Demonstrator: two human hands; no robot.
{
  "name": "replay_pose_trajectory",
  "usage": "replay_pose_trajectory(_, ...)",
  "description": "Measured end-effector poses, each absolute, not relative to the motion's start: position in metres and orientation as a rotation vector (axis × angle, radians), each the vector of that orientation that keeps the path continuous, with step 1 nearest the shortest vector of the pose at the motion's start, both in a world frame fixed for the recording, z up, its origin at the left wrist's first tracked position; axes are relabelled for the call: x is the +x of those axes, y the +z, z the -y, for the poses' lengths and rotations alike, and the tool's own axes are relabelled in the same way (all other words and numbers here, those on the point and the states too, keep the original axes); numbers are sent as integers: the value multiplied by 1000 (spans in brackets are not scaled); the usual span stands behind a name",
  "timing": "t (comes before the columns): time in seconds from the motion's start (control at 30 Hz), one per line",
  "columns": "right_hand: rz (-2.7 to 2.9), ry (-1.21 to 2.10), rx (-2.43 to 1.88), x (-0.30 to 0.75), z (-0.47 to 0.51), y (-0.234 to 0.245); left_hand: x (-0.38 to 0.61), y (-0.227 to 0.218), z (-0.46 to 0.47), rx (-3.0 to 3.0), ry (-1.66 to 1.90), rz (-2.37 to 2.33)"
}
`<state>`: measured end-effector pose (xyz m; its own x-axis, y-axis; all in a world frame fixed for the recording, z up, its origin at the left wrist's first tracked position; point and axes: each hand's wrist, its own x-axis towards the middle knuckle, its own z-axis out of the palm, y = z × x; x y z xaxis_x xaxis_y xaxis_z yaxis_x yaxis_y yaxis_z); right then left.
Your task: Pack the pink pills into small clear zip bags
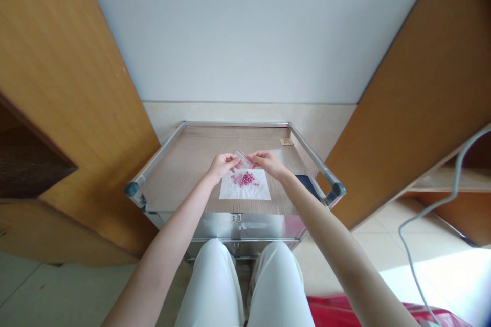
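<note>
Hands and clear bag at a metal-railed table (184, 156). The left hand (224, 164) and right hand (267, 162) flank the centre of the frame, thumb and fingers of each pinched closed on opposite ends of the small transparent bag (244, 158), which spans the gap between them. Whether its mouth is open cannot be told. Directly below it in the frame, pink beads (246, 179) lie clustered on a white sheet (230, 192). Right of centre, a dark flat object (306, 183) lies beside the right forearm.
</note>
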<state>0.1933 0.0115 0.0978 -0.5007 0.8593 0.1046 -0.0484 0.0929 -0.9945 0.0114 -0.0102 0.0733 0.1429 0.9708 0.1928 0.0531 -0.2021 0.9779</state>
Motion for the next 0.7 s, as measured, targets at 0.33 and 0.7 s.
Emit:
replay_pose_trajectory(0.33, 1764, 1442, -958, 192, -4, 106, 14, 75, 19, 1509, 1117, -1104)
replay_pose_trajectory(0.7, 1778, 1394, -938, 185, -2, 96, 23, 83, 24, 1848, 1374, -1161)
